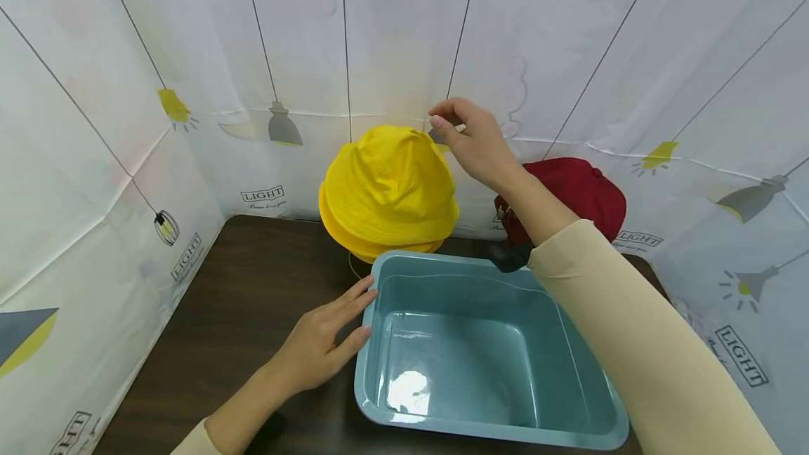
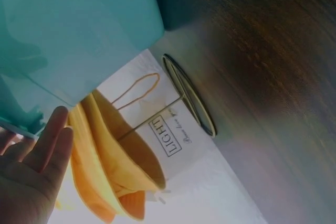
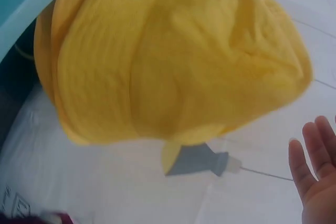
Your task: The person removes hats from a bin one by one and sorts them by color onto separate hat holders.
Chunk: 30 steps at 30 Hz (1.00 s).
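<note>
Yellow bucket hats, one stacked over another, sit on a thin wire stand whose ring base shows in the left wrist view. My right hand hovers just right of the hats' crown, apart from it and holding nothing. In the right wrist view its loosely extended fingers are beside the crown. A blue-green plastic basin stands in front of the hats, with nothing inside. My left hand touches the basin's left rim with extended fingers.
Behind my right forearm is a dark red cap, partly hidden, with a black part hanging over the basin's back rim. The dark wooden table is bordered by a printed white sheet at the back and sides.
</note>
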Each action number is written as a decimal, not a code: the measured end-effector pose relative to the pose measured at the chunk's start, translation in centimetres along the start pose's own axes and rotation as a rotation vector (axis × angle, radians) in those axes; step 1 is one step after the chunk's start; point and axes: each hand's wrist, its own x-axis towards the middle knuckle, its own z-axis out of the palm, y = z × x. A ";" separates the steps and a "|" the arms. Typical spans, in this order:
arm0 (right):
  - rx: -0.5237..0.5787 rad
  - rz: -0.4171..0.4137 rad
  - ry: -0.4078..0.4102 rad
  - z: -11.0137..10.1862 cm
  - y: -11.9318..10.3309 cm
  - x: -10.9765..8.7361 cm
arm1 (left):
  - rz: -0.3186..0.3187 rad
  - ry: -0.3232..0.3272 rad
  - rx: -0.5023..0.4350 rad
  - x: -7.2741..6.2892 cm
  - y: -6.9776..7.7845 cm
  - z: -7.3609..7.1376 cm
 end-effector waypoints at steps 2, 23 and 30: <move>-0.016 0.006 0.005 -0.9 -0.3 -0.4 | 0.008 -0.001 0.003 0.1 0.0 0.0; -0.127 -0.003 0.002 -6.2 -1.2 -6.3 | -0.003 0.000 0.015 -0.1 0.0 -0.6; -0.102 0.016 0.008 -7.7 -0.4 -8.6 | -0.008 -0.015 0.024 -0.1 0.1 -0.8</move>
